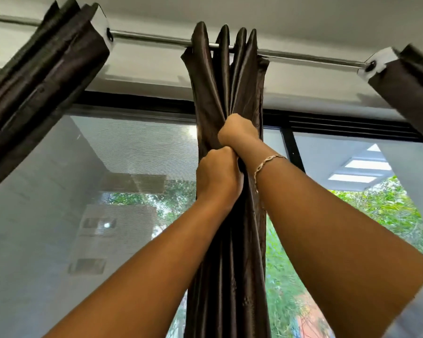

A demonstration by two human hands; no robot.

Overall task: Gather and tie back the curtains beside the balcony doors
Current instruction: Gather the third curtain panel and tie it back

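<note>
Both fists' fingers are buried in the middle curtain (226, 93) folds.

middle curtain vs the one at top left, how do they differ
The middle curtain hangs straight down from the rod; the top-left curtain slants off toward the left edge.
The left hand and right hand are clenched on the middle curtain; nothing holds the top-left curtain.
Both are dark brown, glossy, bunched into folds, and hang on the same rod.

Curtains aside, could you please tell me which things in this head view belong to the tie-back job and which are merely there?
Part of the job:
- middle curtain, bunched
- left hand, gripping it
- right hand, gripping it just above
- left curtain
- right curtain
- curtain rod

Merely there:
- bracelet on the right wrist
- insect screen
- trees outside
</note>
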